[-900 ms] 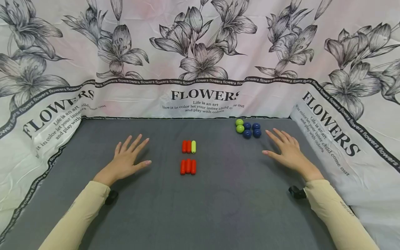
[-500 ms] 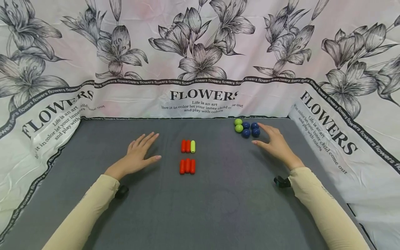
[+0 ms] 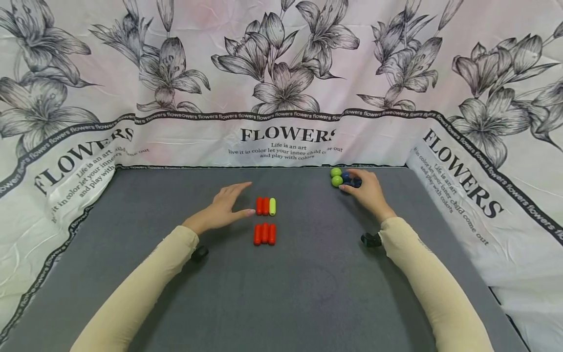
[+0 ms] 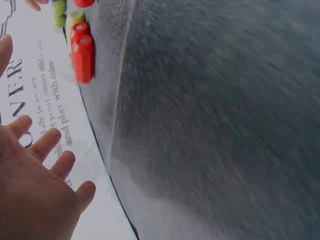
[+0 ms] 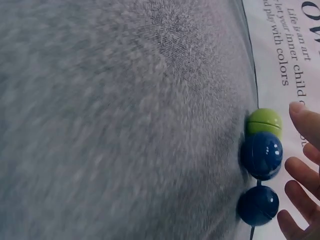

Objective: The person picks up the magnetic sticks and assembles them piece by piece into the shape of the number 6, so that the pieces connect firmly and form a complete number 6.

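At the back right of the table, my right hand [image 3: 367,190] reaches over the glossy dark blue balls [image 3: 346,177], hiding part of them. In the right wrist view its fingers are spread beside the blue balls [image 5: 261,155]. Two lime green balls [image 3: 336,181] sit just left of the blue ones. My left hand [image 3: 222,209] has its fingers extended and thumb apart, just left of the upper row. That row holds two red cylinders [image 3: 262,206] and one yellow-green cylinder [image 3: 272,207]. A lower row of three red cylinders [image 3: 265,234] lies nearer to me.
The grey cloth-covered table [image 3: 281,293] ends at a white floral curtain [image 3: 184,142] along the back and sides. A dark wrist device [image 3: 371,240] sits under the right sleeve, with another dark device [image 3: 200,253] under the left one.
My right hand has moved left from beside the blue balls to over them. My left hand has moved right, up to the upper row of cylinders. The balls and cylinders look unmoved.
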### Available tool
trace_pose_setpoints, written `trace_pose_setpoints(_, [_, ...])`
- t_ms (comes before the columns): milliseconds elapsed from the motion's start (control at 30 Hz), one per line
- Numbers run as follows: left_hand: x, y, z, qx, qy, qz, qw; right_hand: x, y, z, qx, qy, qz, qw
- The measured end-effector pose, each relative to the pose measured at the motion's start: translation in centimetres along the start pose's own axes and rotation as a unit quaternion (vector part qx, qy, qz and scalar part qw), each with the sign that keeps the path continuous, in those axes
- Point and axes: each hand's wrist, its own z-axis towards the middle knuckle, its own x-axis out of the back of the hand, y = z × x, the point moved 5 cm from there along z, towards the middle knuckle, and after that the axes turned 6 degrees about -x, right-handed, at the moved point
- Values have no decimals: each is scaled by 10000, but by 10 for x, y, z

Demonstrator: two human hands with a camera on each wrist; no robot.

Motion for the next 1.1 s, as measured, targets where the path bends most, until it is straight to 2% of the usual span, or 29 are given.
trace_pose_setpoints(267, [-14, 1, 30, 18, -185, -150, 9997, -8, -8, 8, 88, 324, -378, 9987])
trace_pose_setpoints(400, [-20, 1, 41, 85, -311, -350, 9989, -12, -11, 10, 100, 451, -749, 9961])
trace_pose_setpoints(533, [-29, 1, 49, 82, -476, -241, 9985, -14, -14, 12, 102, 510, -1029, 9933])
trace_pose_setpoints(800, [-36, 8, 58, 33, -581, 76, 9983, -14, -17, 13, 61, 645, -1309, 9893])
trace_pose_setpoints(1100, [-42, 7, 57, 96, -648, 211, 9976, -18, -20, 13, 74, 626, -1489, 9868])
